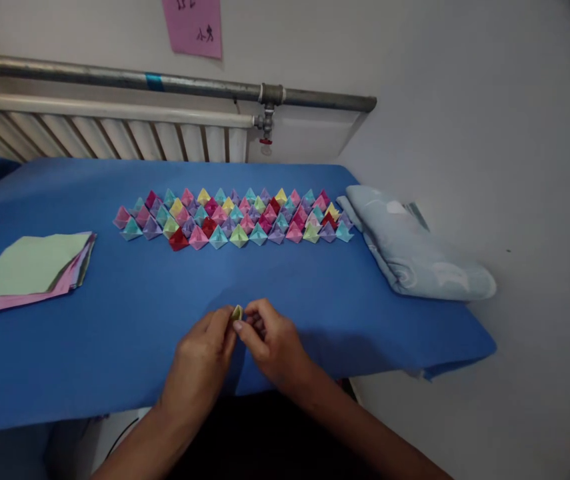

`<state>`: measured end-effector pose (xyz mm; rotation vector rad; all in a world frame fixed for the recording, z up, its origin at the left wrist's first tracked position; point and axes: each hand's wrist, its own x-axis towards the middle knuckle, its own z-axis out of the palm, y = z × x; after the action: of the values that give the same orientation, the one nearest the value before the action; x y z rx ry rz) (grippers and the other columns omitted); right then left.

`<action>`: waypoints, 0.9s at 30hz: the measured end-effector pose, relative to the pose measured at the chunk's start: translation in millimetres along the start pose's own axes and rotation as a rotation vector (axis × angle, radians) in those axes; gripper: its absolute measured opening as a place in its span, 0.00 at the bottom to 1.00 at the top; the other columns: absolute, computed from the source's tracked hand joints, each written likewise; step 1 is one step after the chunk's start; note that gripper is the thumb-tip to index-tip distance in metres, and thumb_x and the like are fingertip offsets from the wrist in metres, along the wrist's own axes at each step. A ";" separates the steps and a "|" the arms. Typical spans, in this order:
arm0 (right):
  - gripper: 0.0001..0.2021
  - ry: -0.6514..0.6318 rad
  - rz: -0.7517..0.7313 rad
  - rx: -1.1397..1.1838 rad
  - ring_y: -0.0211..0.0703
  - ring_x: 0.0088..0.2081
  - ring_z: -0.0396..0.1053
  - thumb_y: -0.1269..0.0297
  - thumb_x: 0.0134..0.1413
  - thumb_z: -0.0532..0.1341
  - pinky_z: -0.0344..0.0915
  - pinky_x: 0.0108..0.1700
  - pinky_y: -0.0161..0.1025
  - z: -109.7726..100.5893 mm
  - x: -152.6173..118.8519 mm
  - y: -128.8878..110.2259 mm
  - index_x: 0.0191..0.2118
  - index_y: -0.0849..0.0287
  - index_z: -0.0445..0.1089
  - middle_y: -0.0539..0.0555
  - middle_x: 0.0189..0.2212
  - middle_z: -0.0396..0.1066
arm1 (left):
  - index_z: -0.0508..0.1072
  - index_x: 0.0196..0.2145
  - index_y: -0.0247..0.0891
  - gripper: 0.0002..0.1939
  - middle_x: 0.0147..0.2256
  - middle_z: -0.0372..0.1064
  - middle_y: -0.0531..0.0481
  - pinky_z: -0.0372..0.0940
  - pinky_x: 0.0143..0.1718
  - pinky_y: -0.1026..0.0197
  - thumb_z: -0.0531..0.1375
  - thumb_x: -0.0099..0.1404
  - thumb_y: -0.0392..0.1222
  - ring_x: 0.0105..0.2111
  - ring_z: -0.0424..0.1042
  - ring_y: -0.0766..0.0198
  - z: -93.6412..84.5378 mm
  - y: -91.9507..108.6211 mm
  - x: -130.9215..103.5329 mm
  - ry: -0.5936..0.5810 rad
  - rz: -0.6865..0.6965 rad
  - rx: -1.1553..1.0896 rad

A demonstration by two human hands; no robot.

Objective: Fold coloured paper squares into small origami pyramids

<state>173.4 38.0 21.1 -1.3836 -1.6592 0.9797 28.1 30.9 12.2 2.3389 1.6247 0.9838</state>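
Near the front edge of the blue-covered table (165, 280), a small folded piece of yellow-green paper (237, 313) is pinched in my left hand (203, 350). My right hand (277, 343) is beside it, fingers curled, with the thumb tip touching or nearly touching the paper. The paper's lower part is hidden behind my fingers. Farther back stand several rows of folded paper boats (239, 236) in pink, blue, purple, yellow, green and red.
At the left lies a stack of coloured paper sheets (35, 263). A folded light-blue cloth (415, 253) sits at the right edge against the wall. Behind the table are a white radiator (129, 140), a metal pipe (205, 88) and a pink note (193, 27).
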 end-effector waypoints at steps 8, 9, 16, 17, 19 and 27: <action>0.06 0.003 -0.126 -0.174 0.41 0.29 0.71 0.67 0.60 0.53 0.62 0.31 0.35 2.9 8.3 -5.5 0.41 0.58 0.64 0.52 0.28 0.73 | 0.71 0.41 0.37 0.09 0.35 0.76 0.47 0.70 0.35 0.61 0.52 0.68 0.38 0.33 0.76 0.62 0.9 4.3 2.9 0.050 -0.142 -0.109; 0.05 0.000 -0.136 -0.183 0.41 0.30 0.72 0.68 0.60 0.53 0.62 0.32 0.34 3.0 7.9 -5.7 0.40 0.57 0.64 0.52 0.29 0.74 | 0.71 0.41 0.37 0.09 0.35 0.76 0.47 0.70 0.34 0.61 0.53 0.68 0.39 0.32 0.76 0.62 0.9 4.3 3.9 0.038 -0.168 -0.126; 0.07 0.043 -0.216 -0.214 0.42 0.33 0.73 0.69 0.59 0.53 0.64 0.34 0.35 2.8 5.7 -3.8 0.41 0.57 0.65 0.54 0.32 0.75 | 0.72 0.40 0.41 0.08 0.33 0.75 0.51 0.69 0.35 0.62 0.54 0.66 0.40 0.30 0.75 0.64 -2.4 8.6 8.9 0.022 -0.277 -0.275; 0.07 0.053 -0.215 -0.194 0.42 0.32 0.73 0.70 0.59 0.53 0.64 0.34 0.35 3.2 6.1 -3.3 0.42 0.57 0.65 0.53 0.31 0.75 | 0.71 0.40 0.41 0.08 0.33 0.75 0.52 0.69 0.35 0.62 0.54 0.65 0.40 0.30 0.75 0.64 -3.3 9.5 8.8 0.019 -0.297 -0.304; 0.07 0.068 -0.202 -0.127 0.40 0.31 0.72 0.71 0.59 0.52 0.64 0.33 0.34 4.2 6.9 -2.5 0.41 0.57 0.64 0.51 0.30 0.74 | 0.71 0.39 0.43 0.07 0.34 0.75 0.53 0.68 0.33 0.63 0.55 0.65 0.42 0.31 0.75 0.64 -4.7 11.2 7.8 0.016 -0.361 -0.367; 0.10 0.087 -0.279 -0.002 0.37 0.32 0.71 0.72 0.60 0.52 0.66 0.36 0.33 1.9 3.6 0.9 0.39 0.54 0.69 0.49 0.30 0.73 | 0.70 0.35 0.41 0.09 0.29 0.74 0.55 0.69 0.33 0.65 0.60 0.59 0.47 0.29 0.74 0.66 -13.5 13.5 11.2 -0.056 -0.640 -0.845</action>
<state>171.5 41.5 19.7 -1.1409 -1.7310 0.7476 33.4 31.8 33.6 1.1867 1.3837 1.1158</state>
